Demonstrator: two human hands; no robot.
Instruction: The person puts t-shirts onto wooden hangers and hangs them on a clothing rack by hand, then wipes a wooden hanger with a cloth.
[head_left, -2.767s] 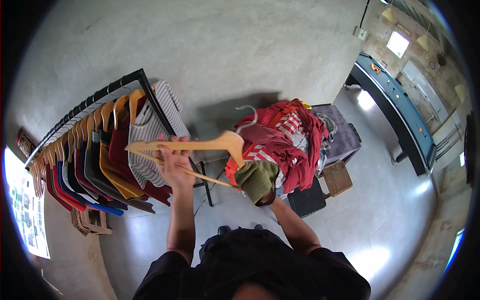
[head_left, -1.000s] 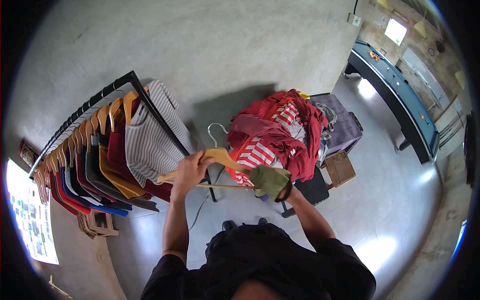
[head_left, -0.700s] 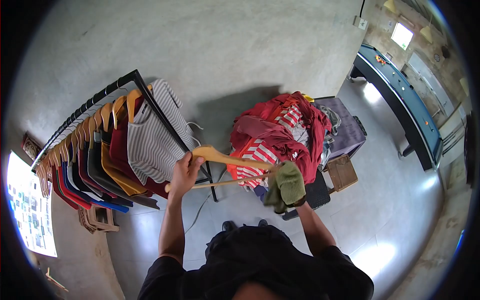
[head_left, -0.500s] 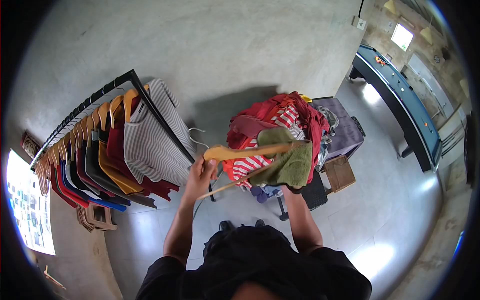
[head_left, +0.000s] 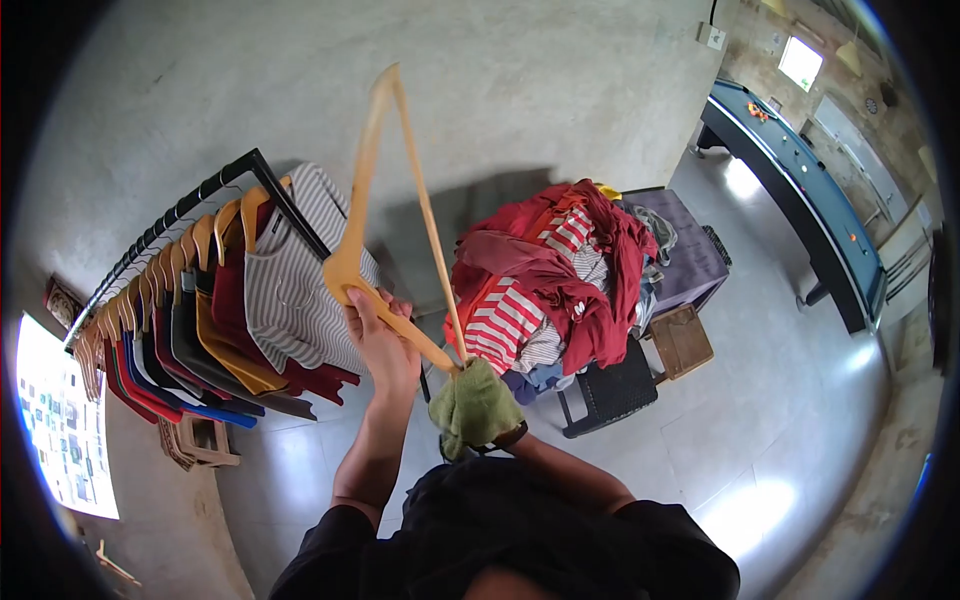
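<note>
A wooden hanger (head_left: 348,245) is tilted steeply upward, one end near the top of the view and the other low near my body. My left hand (head_left: 385,340) is closed around its shoulder bar, just below the hanger's middle. A green cloth (head_left: 478,405) covers my right hand (head_left: 500,430) and wraps the hanger's lower end; the fingers are hidden beneath it. The metal hook shows faintly in front of a grey-and-white striped shirt (head_left: 285,290).
Shirts on wooden hangers fill a black rack (head_left: 170,218) at left. A pile of red and striped clothes (head_left: 540,270) lies at centre right, beside a purple-grey box (head_left: 680,240). A black stool (head_left: 610,390), a wooden box (head_left: 681,341) and a pool table (head_left: 800,190) stand further right.
The hanger has swung from roughly level to steeply upright. My right hand and the green cloth have moved down and left, off the clothes pile and onto the hanger's lower end.
</note>
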